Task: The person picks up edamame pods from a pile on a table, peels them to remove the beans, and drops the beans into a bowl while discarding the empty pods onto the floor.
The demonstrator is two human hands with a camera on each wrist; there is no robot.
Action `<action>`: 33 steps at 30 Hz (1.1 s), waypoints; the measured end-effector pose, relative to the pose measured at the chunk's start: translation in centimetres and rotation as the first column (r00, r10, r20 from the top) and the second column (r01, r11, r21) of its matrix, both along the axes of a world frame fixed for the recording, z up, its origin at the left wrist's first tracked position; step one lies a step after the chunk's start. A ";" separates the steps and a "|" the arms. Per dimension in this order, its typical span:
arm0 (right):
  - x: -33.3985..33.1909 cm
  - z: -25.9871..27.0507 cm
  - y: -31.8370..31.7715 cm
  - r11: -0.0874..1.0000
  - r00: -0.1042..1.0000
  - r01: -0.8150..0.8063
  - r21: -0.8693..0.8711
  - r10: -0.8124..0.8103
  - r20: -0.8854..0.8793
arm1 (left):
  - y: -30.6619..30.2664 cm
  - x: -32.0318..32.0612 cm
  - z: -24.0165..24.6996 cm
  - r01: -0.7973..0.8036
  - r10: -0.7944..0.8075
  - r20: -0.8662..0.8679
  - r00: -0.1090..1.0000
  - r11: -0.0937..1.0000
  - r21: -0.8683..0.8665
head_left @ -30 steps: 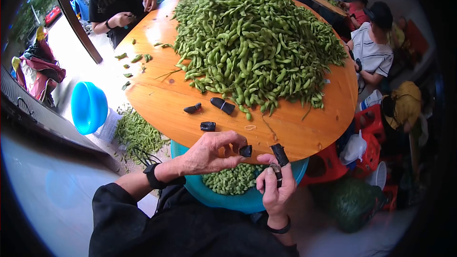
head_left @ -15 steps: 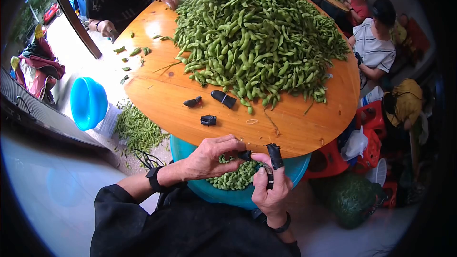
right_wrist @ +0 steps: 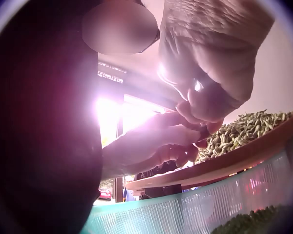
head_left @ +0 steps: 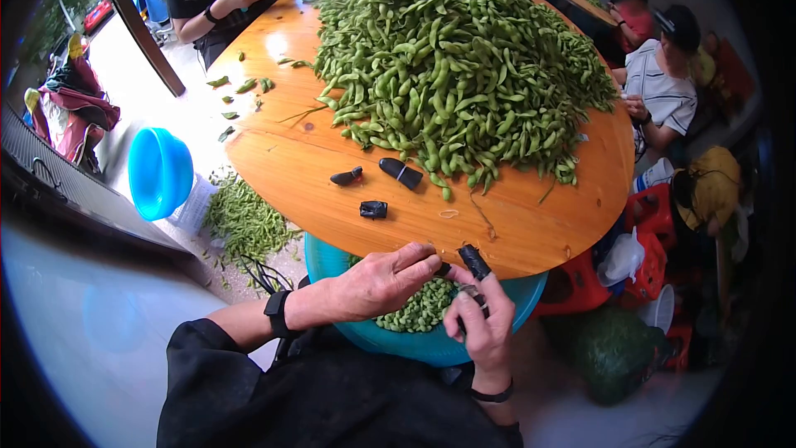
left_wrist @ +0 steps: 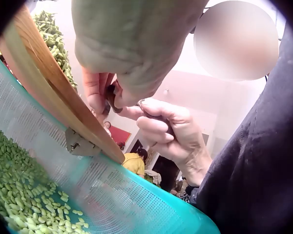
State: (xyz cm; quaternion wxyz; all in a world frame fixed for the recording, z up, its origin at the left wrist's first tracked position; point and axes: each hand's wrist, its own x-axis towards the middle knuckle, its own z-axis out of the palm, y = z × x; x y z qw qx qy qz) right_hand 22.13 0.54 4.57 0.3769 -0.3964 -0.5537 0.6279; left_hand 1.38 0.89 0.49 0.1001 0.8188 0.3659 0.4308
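My left hand [head_left: 377, 282] pinches a small black finger sleeve [head_left: 444, 269] at the tip of an outstretched right finger. My right hand [head_left: 485, 323] is close beside it, one finger wearing a longer black sleeve [head_left: 474, 260]. Under the right thumb sits a dark piece with a greyish end [head_left: 474, 292], gripped against the curled fingers; its exact kind I cannot tell. In the left wrist view the right hand [left_wrist: 173, 129] shows with its fingers bent. On the wooden table [head_left: 332, 228] lie more black sleeves: a pointed one [head_left: 347, 176], a banded one [head_left: 401, 172] and a short one [head_left: 373, 210].
A large heap of green soybean pods [head_left: 464, 75] covers much of the table. Below my hands a teal basket [head_left: 522, 294] holds shelled beans [head_left: 419, 307]. A blue basin [head_left: 159, 174] and pods [head_left: 249, 216] are at the floor's left; red stools [head_left: 568, 286] stand right. Other people sit around.
The left hand's fingers have closed in on the right hand, bringing the small sleeve from apart to the right fingertip. The person across the table has drawn both hands together.
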 end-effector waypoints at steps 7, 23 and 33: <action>0.1 -0.3 -0.1 0.986 0.986 -0.015 0.167 -0.014 0.167 | 0.2 0.6 0.5 0.038 -0.005 0.180 0.984 0.983 -0.180; 1.4 -0.3 -0.4 0.969 0.973 -0.162 0.186 0.125 0.196 | -1.3 1.7 -0.5 0.084 -0.072 0.089 0.993 0.988 -0.128; 1.9 -1.2 -1.9 0.829 0.916 -0.256 0.497 0.044 0.399 | -3.2 0.7 0.1 0.492 0.040 0.569 0.821 0.455 -0.742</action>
